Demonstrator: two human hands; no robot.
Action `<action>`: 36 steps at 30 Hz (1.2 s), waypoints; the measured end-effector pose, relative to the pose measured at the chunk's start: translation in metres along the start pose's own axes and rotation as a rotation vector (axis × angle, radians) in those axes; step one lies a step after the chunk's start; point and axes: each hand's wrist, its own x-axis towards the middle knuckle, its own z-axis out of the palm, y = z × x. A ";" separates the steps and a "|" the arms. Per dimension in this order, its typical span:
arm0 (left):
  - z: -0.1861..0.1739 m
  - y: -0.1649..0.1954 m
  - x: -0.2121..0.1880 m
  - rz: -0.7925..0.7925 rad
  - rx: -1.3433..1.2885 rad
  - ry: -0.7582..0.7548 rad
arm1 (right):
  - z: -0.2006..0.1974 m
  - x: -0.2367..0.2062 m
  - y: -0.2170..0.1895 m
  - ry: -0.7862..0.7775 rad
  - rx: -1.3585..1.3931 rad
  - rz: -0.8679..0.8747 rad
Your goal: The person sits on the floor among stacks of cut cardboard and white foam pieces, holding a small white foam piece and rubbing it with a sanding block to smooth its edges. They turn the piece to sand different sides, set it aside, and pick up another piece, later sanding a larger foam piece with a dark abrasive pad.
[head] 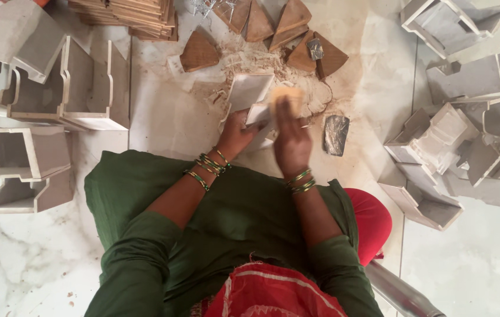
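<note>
- One small pale-grey wooden piece with a flat rectangular face (248,91) is the item in work; it sits tilted above the marble floor (162,123), directly in front of the seated person and over a patch of sawdust (320,94).
- Left hand (235,134) is closed around the near end of the piece, fingers wrapped under it, steadying it.
- Right hand (292,138) is pressed flat, fingers together, bearing a tan sanding pad (286,97) against the piece's right edge; the hand is blurred.
- Step in hand, by judgement: rubbing down an edge or face of the piece by hand.
- Next move, by judgement, calls for a firm left-hand hold while the piece is turned to present an untreated side, with even pressure on the pad.
- Just right of the hands, a grey worn abrasive sheet (336,134) lies flat on the floor.
- Beyond the sawdust, several brown triangular wooden blocks (200,51) lie scattered; a stack of thin brown boards (138,14) stands further back.
- Pale-grey box-like assemblies are grouped on the left (62,88) and piled on the right (455,147).
</note>
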 end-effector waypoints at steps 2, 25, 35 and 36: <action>-0.001 -0.001 -0.001 -0.021 0.015 -0.018 | 0.003 -0.006 -0.009 0.002 -0.007 -0.075; -0.004 0.002 -0.002 0.012 0.028 -0.046 | -0.004 0.000 -0.002 0.036 -0.002 -0.014; -0.001 0.003 0.002 0.093 0.051 0.000 | -0.001 0.005 0.008 0.119 -0.082 -0.052; -0.001 0.003 0.002 0.124 0.061 0.009 | -0.001 0.004 0.008 0.089 -0.023 -0.033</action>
